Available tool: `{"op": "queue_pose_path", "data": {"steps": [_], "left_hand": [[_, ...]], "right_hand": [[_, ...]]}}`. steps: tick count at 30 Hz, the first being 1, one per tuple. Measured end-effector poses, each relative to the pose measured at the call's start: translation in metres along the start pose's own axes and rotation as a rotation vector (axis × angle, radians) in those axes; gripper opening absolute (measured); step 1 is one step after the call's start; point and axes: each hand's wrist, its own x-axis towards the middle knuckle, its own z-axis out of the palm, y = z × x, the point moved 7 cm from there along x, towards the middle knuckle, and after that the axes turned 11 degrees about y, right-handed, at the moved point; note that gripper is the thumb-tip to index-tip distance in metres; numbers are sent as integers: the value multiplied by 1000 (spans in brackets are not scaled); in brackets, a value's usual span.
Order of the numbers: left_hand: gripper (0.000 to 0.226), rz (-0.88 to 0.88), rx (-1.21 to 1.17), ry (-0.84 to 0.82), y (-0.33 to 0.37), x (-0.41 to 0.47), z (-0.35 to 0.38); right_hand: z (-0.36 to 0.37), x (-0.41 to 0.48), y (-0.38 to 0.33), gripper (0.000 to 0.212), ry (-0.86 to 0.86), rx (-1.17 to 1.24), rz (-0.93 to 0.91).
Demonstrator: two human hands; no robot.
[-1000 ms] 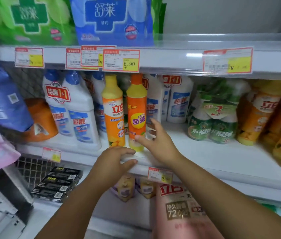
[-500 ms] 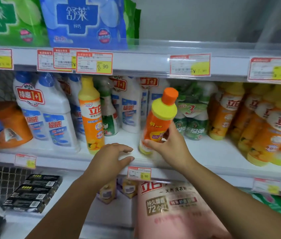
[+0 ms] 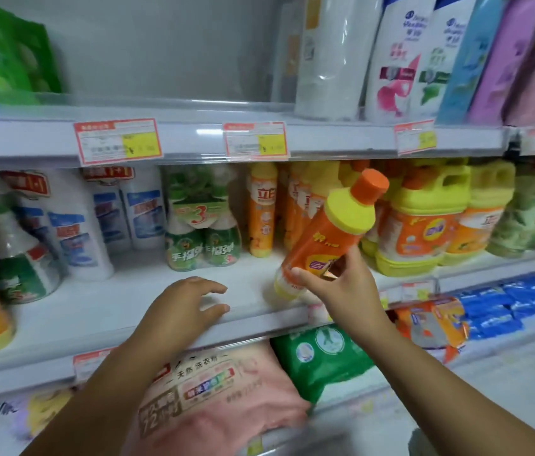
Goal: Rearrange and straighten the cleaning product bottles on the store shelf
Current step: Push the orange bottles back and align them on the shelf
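Motion blur smears every label. The right hand (image 3: 341,287) has its fingers closed round a tilted orange bottle (image 3: 328,232) above the shelf (image 3: 101,311) front edge; the left hand (image 3: 180,307) rests there, fingers loosely spread, empty. Yellow jugs (image 3: 423,222) stand behind.

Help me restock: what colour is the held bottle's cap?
Orange cap, above a yellow collar; head view.

I'm in a shop: price tags (image 3: 118,141) line the shelf (image 3: 95,311) edges above my fingers, bottles (image 3: 261,209) stocked in rows.
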Motion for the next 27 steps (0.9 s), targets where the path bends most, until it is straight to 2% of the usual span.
{"op": "queue_pose_path", "data": {"steps": [8,18,27], "left_hand": [[33,74,9,-56,30,12,43],[36,96,48,-53,29,17,59],[38,89,42,-65,26,17,63]], "right_hand": [[-74,38,36,56,151,-85,36],[-74,73,67,51,125,-133,74],[-57,78,90,59,52,-170,133]]}}
